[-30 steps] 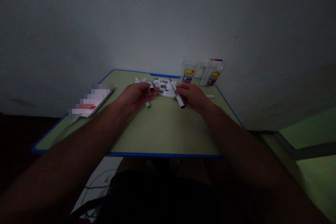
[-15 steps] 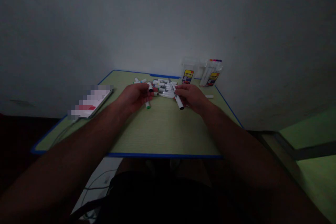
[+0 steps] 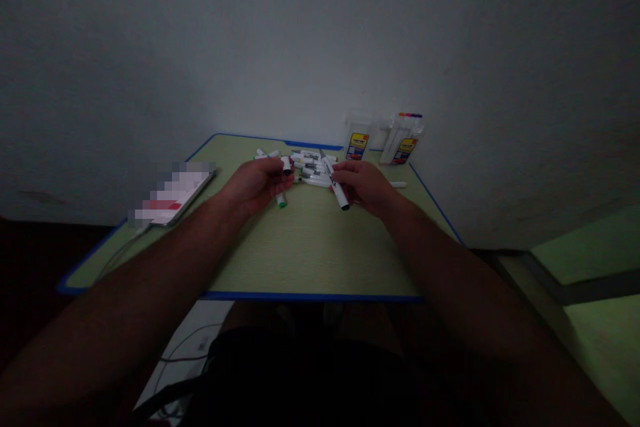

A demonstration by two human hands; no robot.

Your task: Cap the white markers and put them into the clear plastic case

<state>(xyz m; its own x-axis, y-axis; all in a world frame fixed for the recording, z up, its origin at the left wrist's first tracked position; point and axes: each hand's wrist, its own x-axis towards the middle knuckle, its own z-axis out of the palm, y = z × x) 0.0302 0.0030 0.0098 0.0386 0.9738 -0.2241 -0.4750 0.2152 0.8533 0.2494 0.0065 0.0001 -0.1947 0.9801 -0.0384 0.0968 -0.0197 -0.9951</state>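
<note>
My left hand (image 3: 253,183) is closed, with a short white, black-ended marker cap (image 3: 286,165) between thumb and fingers. In my right hand (image 3: 363,181) is a white marker (image 3: 336,185), held slantwise. Its black end points toward me and its narrow grey tip points away, with no cap on it. A pile of white markers (image 3: 313,163) lies between and beyond the hands. Just under my left fingers a green-ended marker (image 3: 281,201) rests on the table, partly hidden. One more white marker (image 3: 399,185) sticks out behind my right hand.
Two clear plastic cases stand at the back right: one case (image 3: 359,140) with a yellow label, and another case (image 3: 403,140) holding several coloured-end markers. A phone or tablet (image 3: 183,193), blurred and cabled, lies at the left. The table (image 3: 310,253) has a blue edge and meets a wall.
Both hands stay almost where they were, still gripping the marker and the cap. My right fingers have shifted slightly on the marker.
</note>
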